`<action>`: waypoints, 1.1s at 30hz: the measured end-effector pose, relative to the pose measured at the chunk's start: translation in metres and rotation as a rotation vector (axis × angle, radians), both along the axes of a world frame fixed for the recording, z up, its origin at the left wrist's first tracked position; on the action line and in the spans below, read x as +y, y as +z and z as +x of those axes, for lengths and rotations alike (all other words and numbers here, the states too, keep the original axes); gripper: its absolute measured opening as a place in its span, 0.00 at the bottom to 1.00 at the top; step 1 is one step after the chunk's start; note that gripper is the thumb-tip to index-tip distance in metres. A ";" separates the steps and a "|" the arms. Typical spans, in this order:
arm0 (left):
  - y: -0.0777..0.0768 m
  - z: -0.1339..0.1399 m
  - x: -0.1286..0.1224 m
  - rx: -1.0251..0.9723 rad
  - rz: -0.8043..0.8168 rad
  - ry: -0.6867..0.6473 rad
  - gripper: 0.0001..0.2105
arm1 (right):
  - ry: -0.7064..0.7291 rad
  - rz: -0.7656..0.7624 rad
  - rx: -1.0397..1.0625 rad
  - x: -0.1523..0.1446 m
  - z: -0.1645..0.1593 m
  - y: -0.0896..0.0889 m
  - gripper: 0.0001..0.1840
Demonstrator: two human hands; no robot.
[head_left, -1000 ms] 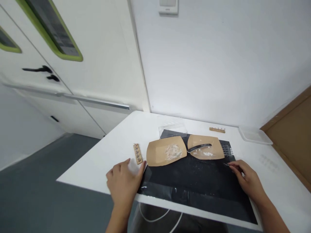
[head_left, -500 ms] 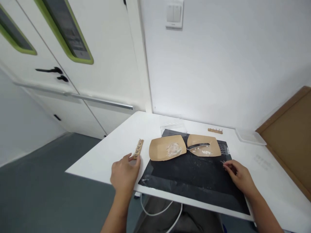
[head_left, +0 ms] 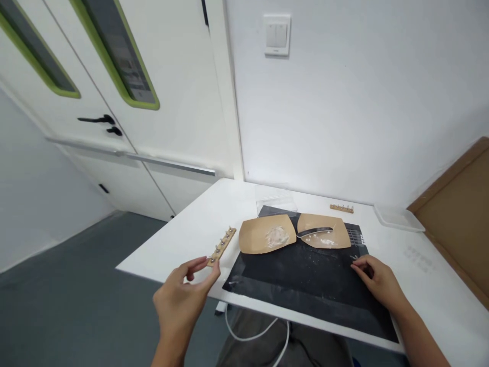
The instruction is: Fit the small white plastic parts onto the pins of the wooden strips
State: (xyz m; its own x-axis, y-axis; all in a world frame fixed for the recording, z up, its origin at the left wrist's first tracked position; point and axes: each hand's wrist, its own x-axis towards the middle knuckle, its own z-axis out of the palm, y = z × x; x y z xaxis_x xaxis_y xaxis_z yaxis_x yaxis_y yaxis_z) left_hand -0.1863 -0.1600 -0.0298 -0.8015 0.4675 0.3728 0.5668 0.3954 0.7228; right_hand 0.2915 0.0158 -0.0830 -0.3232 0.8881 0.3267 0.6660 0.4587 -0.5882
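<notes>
My left hand [head_left: 187,288] pinches the near end of a narrow wooden strip [head_left: 222,246] with several small metal pegs along it. The strip is over the left part of the table, beside the black mat. My right hand [head_left: 372,278] is closed in a pinch at the mat's right side; small thin pale pieces [head_left: 354,258] show at its fingertips, too small to name. Left of that hand lie two brown paper trays: the left tray [head_left: 250,237] holds a whitish heap, and the right tray [head_left: 305,223] holds white bits and dark curved tweezers [head_left: 315,231].
A black mat [head_left: 290,275] covers the front of the white table [head_left: 164,250]. A second pegged strip [head_left: 342,208] and a clear plastic tray [head_left: 399,218] lie near the wall. A clear lid [head_left: 275,200] is behind the trays. Cardboard [head_left: 458,204] stands at right.
My left hand has drawn the wooden strip toward me and turned it more diagonal. The right hand stays nearly in place, still pinching. The view has shifted slightly.
</notes>
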 end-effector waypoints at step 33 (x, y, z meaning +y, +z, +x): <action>-0.030 0.151 0.088 0.118 0.023 -1.161 0.05 | 0.067 -0.048 -0.001 -0.010 -0.008 0.024 0.10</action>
